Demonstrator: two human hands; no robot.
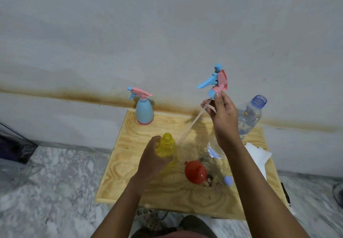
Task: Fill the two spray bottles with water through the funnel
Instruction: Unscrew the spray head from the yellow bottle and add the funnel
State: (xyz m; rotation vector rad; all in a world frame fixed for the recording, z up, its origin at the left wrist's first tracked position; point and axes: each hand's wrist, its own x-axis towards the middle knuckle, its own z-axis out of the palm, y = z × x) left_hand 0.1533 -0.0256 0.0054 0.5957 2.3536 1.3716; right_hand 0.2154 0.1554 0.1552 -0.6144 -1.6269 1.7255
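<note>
My left hand [154, 160] grips the yellow spray bottle [166, 147], which stands upright on the wooden board [167, 187] with its neck uncapped. My right hand [221, 115] pinches the blue and pink spray head [215, 81], lifted high above the board. Its thin dip tube [189, 128] slants down toward the yellow bottle, the lower end just beside the neck. A second spray bottle [144, 110], blue with a pink base and its head on, stands at the board's far left. The red funnel [195, 171] lies on the board near the middle. A clear water bottle [248, 116] with no cap stands behind my right forearm.
A small blue cap [228, 180] lies right of the funnel. White tissue paper [258, 156] lies at the board's right edge. The board sits on a marbled floor against a stained wall. A dark plastic bag [13, 143] is at the far left.
</note>
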